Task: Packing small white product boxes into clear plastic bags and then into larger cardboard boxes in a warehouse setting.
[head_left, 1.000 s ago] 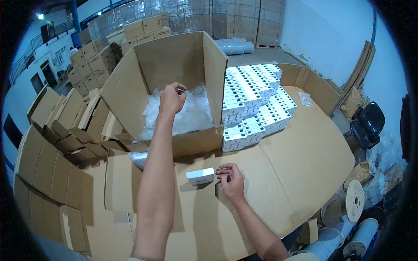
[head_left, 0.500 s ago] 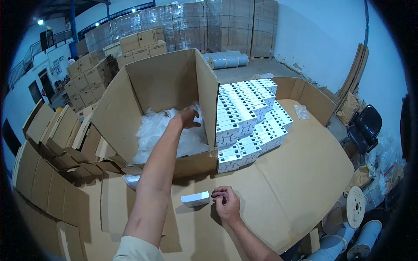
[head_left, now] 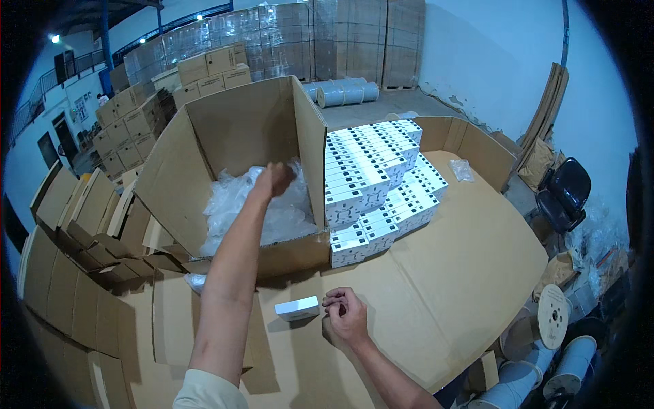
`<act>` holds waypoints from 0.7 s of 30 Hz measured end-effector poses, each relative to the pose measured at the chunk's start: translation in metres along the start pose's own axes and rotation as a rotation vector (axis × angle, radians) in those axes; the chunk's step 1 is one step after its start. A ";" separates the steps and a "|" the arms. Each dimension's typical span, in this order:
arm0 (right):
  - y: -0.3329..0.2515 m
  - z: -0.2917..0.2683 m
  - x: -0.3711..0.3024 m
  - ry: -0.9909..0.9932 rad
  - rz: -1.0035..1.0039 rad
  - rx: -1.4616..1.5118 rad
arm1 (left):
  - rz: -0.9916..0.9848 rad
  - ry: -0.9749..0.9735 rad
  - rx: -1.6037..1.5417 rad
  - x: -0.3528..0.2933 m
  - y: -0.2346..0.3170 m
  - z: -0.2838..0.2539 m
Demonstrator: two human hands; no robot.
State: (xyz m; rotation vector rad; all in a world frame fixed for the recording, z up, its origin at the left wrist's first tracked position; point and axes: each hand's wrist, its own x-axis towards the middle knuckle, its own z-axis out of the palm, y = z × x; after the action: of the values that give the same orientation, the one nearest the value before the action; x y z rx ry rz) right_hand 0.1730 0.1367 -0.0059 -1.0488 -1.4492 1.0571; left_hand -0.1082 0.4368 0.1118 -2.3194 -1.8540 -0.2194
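Your left hand point(head_left: 274, 179) edged left over the clear bags point(head_left: 285, 215), grip too blurred to tell, so work's still there; loosely curled right hand point(head_left: 347, 317) flanks the white box point(head_left: 298, 310).

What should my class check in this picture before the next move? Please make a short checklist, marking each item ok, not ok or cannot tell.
1. Large carton open for access: ok; its top is open and the left hand is inside its walls.
2. Clear plastic bags available: ok; a loose heap lies inside it.
3. Left hand gripping a bag: cannot tell; its fingers are blurred.
4. Right hand free: ok; fingers loosely curled, nothing seen in it.
5. Single white box resting on the cardboard surface: ok; just left of the right hand.
6. Stacked white boxes apart from the right hand: ok.
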 end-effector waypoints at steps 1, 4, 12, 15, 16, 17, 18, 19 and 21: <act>-0.002 0.005 -0.001 -0.007 -0.003 0.013 | -0.031 0.052 0.024 -0.002 -0.016 -0.006; 0.005 -0.010 0.002 0.044 0.004 -0.022 | -0.065 0.111 -0.314 -0.004 0.022 -0.048; 0.004 -0.006 0.001 0.033 0.003 -0.011 | -0.197 0.163 -0.523 -0.022 0.018 -0.086; 0.005 -0.005 0.001 0.032 -0.019 -0.032 | -0.268 0.107 -0.695 -0.024 0.017 -0.088; 0.005 -0.005 0.001 0.034 -0.011 -0.026 | -0.318 0.065 -0.789 -0.024 0.016 -0.089; 0.006 -0.005 0.001 0.037 -0.003 -0.021 | -0.366 0.021 -0.884 -0.024 0.015 -0.089; 0.006 -0.006 0.001 0.038 -0.001 -0.022 | -0.366 0.020 -0.885 -0.023 0.014 -0.089; 0.006 -0.006 0.002 0.036 -0.004 -0.018 | -0.352 0.068 -0.948 -0.023 0.013 -0.089; 0.002 -0.005 0.002 0.030 -0.009 -0.008 | -0.342 0.118 -1.003 -0.024 0.003 -0.089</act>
State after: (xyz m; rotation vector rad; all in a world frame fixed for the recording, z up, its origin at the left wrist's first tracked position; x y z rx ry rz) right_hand 0.1775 0.1395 -0.0070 -1.0593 -1.4340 1.0255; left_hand -0.1119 0.3940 0.1934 -2.3233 -2.3950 -1.6080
